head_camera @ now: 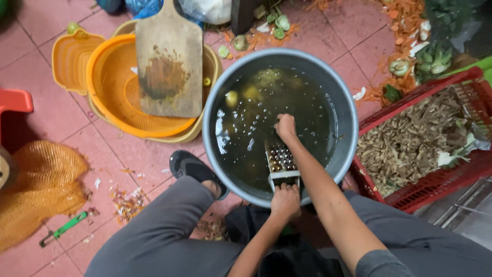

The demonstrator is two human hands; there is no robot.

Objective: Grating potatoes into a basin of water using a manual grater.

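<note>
The metal grater (pixel 281 164) lies over the near rim of the large grey basin (pixel 348 110), which stands on the pink tiled floor (pixel 328 36) and holds dark water with several pale peeled pieces (pixel 241 95) afloat. The grater's long axis runs away from the person, near end at the rim, far end tilted out over the water.

Left hand (pixel 285 201): grip closed around the near end of the grater, bracing it against the rim.

Right hand (pixel 286 126): at the far end of the grater, directly above its perforated face, fingers curled into a narrow grip. What the fingers enclose cannot be told. The right hand is thus in line with the grater's long axis, farther out than the left.

Left of the basin, a wooden board (pixel 169 56) rests on an orange colander (pixel 110 97). To the right, a red crate (pixel 435 184) holds brownish peelings.
</note>
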